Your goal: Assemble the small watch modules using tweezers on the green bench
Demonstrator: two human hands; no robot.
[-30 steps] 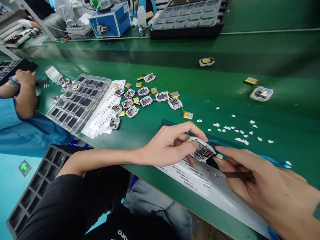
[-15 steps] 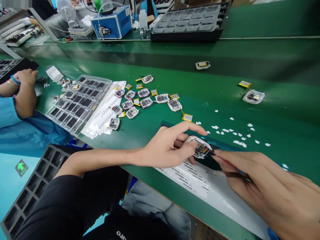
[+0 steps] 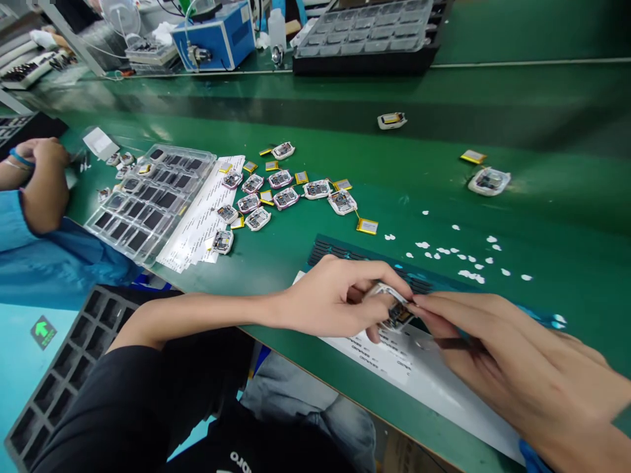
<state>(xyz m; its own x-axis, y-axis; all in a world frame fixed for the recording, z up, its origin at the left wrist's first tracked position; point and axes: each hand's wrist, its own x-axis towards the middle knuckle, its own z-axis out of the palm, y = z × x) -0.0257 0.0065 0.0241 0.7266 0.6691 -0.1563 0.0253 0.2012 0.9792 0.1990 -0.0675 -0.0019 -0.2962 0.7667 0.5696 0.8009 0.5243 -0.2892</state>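
Observation:
My left hand is closed around a small white device housing with an exposed circuit board, thumb and fingers gripping its edges. My right hand is closed on dark tweezers, which cross the palm. Their tip meets the housing's right edge beside my left fingertips; exact contact is hidden. Beneath both hands lie a printed white sheet and a dark sheet of black strips. Small white scraps are scattered on the green bench beyond.
Several similar housings with yellow batteries lie left of centre. A clear tray of dark pieces rests on printed papers. At far left are a co-worker's hands. A blue box and a stacked tray stand behind.
The housing has tilted and sits slightly lower. My left index finger has come down to its right edge, and my right fingertips have moved left, close to it. More of the black strips shows.

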